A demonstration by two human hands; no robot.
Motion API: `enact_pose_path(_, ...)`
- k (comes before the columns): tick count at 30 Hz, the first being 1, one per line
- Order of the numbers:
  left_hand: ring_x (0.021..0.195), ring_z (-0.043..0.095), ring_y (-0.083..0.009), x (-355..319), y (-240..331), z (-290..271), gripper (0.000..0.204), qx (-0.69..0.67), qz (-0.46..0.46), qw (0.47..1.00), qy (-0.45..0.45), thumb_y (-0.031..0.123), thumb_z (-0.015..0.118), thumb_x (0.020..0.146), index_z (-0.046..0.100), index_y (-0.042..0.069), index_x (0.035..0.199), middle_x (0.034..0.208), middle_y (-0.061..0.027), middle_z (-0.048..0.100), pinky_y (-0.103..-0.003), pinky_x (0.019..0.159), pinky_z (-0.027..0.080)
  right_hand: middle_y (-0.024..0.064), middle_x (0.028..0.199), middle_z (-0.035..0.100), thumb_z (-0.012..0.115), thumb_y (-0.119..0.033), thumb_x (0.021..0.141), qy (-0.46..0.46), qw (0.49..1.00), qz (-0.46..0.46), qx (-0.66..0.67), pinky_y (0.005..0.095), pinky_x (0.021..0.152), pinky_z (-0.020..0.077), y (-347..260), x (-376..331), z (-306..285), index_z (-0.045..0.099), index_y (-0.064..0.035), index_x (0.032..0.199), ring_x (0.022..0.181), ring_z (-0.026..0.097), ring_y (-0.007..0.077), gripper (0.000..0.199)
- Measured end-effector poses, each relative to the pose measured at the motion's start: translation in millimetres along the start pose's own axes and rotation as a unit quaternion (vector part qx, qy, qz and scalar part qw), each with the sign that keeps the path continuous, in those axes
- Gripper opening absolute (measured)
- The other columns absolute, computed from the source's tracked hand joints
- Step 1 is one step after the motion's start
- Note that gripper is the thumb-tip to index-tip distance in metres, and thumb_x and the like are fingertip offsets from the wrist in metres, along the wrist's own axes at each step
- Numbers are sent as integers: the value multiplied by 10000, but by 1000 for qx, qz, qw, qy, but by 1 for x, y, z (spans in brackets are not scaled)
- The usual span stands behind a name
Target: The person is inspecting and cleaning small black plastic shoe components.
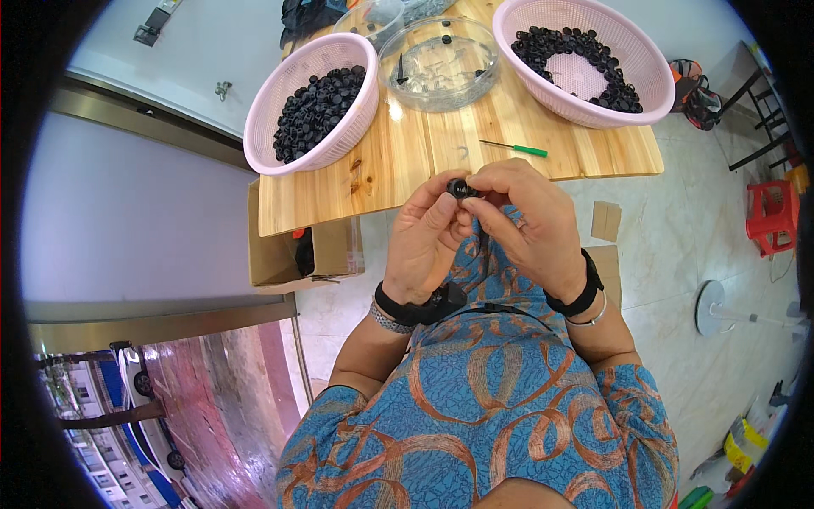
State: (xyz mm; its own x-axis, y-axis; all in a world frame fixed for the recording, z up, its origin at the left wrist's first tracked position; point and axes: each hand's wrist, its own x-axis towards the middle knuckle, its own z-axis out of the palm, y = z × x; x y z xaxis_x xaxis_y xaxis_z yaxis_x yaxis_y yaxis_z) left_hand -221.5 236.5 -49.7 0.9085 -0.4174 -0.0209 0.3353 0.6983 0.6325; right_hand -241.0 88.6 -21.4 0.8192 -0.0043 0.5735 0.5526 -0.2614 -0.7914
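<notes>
Head view, piece: one small round black piece (459, 188), held up at the table's near edge, between the two hands.
Left grip: left hand (422, 242) grasping the piece from its left side, thumb and fingers pinched on it.
Right grip: right hand (536, 225) grasping the same piece from its right side, thumb and forefinger close together.
Table: wooden table (398, 174), just beyond the hands.
Screwdriver: green-handled screwdriver (531, 151) lying on the table near the right hand, shaft pointing left.
Left basket: pink basket (360, 136) with a heap of black caps (314, 114).
Right basket: larger pink basket (649, 72); black parts (623, 95) ringed around its bare middle.
Dish: clear round dish (428, 75) between the baskets, a few dark bits inside.
Below table: open cardboard box (343, 246), at left.
Floor: red stool (772, 216), far right.
</notes>
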Motion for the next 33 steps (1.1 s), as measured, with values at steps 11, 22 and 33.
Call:
enact_pose_path(11, 764, 577, -131, -4, 2, -3, 300, 101, 43, 994, -13, 64, 520, 878, 498, -20, 1164, 953, -90, 601, -238, 687, 491, 128, 836, 583, 627, -15, 730, -10, 996, -42, -74, 325, 627, 475, -5, 1, -4, 549, 7, 889, 734, 581, 273, 179)
enact_pose_path(22, 816, 588, -114, -6, 8, 0, 296, 199, 56, 978, -23, 65, 528, 879, 520, -20, 1162, 1000, -76, 590, -229, 744, 499, 115, 795, 581, 650, -25, 717, -18, 997, -6, -76, 321, 581, 470, -8, -3, -5, 536, -10, 858, 691, 583, 261, 182)
enact_pose_path(33, 792, 594, -116, -7, 11, 3, 266, 218, 46, 975, -6, 59, 533, 874, 544, -26, 1126, 972, -81, 598, -230, 710, 509, 107, 820, 592, 667, -32, 698, -8, 986, -119, -116, 313, 617, 485, 0, 1, -7, 570, -9, 833, 725, 593, 257, 168)
